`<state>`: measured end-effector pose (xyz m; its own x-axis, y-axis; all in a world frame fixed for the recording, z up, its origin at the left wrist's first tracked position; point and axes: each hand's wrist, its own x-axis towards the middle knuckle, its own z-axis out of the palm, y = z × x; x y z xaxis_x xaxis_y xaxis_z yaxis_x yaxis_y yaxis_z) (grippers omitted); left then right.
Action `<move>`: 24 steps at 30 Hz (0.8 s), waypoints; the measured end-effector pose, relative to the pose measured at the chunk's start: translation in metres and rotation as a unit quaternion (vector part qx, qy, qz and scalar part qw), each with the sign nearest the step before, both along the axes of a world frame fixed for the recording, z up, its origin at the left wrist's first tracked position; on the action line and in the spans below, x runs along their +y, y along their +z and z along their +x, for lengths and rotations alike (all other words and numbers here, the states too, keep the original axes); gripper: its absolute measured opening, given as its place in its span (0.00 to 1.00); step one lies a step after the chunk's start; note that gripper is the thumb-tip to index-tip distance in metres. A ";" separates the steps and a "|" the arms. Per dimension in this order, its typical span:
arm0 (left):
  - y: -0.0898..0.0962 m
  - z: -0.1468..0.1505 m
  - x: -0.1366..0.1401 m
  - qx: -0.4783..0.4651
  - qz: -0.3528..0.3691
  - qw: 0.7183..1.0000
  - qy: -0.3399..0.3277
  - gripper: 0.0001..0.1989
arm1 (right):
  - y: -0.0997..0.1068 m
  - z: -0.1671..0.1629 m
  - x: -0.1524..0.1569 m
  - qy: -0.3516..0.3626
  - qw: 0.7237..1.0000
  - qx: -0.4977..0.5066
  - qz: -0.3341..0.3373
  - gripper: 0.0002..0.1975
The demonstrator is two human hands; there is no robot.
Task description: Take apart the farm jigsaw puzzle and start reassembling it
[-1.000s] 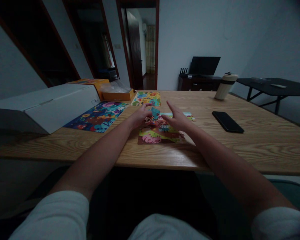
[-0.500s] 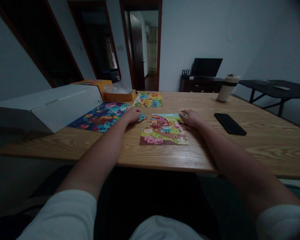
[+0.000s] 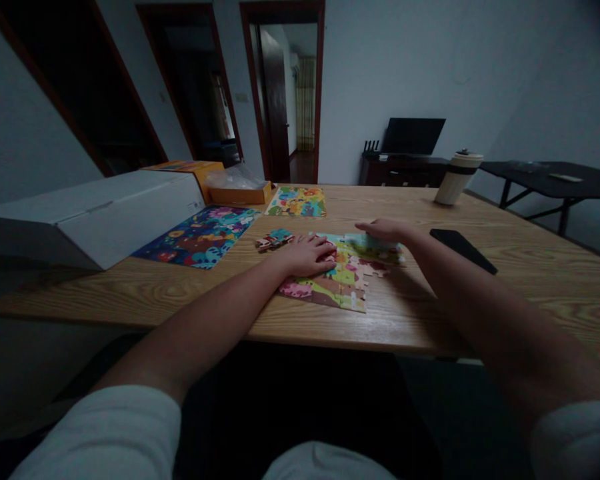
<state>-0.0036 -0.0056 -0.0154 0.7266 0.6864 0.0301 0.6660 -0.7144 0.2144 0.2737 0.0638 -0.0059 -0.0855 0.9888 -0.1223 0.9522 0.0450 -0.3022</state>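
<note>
A partly joined jigsaw puzzle with a farm picture lies in front of me, its right edge uneven. My left hand rests flat over its left part with the fingers spread, hiding some of the picture. Over the upper right part is my right hand, its fingers stretched to the left and slightly blurred. Green puzzle parts show beneath that hand; whether it touches them is unclear. A small heap of loose puzzle pieces sits just beyond my left hand.
A dark blue picture sheet and a yellow one lie farther back. On the left stand a white box and an orange box with clear plastic. A phone and a cup are on the right.
My left hand has left the loose pieces and moved right onto the puzzle, its fingers now spread. The puzzle has turned slightly, and its upper right part reaches farther right under my right hand.
</note>
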 end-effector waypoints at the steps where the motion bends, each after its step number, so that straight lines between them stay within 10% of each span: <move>1: -0.001 0.001 0.000 -0.006 0.000 1.000 0.003 0.27 | 0.003 0.004 -0.001 -0.006 1.000 0.009 -0.015 0.37; 9: -0.005 -0.001 0.006 -0.027 0.015 1.000 0.001 0.27 | 0.018 0.006 -0.017 0.036 0.995 -0.010 -0.091 0.29; 24: -0.007 0.002 0.009 -0.035 0.010 0.999 0.036 0.27 | 0.080 0.002 -0.076 0.088 0.990 0.091 0.061 0.21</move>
<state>-0.0017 0.0035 -0.0222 0.6715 0.7351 0.0934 0.6994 -0.6704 0.2477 0.2760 -0.0124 0.0745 -0.2680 0.9629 0.0305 0.8564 0.2526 -0.4503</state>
